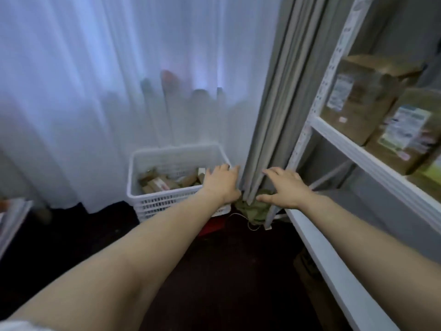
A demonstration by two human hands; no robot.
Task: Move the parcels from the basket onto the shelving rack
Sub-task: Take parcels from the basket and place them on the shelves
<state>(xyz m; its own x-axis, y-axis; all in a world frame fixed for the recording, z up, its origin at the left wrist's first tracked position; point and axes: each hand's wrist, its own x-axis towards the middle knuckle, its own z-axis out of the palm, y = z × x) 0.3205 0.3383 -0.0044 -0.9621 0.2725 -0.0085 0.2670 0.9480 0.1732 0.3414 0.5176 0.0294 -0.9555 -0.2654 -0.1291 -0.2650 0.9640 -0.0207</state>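
Observation:
A white slatted plastic basket (152,200) stands on the dark floor against the curtain, holding several brown cardboard parcels (159,183). My left hand (220,183) reaches out over the basket's right rim with fingers spread and holds nothing. My right hand (285,186) is stretched forward beside it, fingers spread and empty, in front of the grey curtain edge. The white metal shelving rack (338,137) runs along the right, with brown labelled parcels (362,101) on its middle shelf.
A sheer white curtain (107,91) hangs behind the basket and a grey curtain (274,115) falls beside the rack's post. Green cloth (255,209) and a red thing (212,226) lie on the floor by the basket. A low white shelf (334,266) edges the floor on the right.

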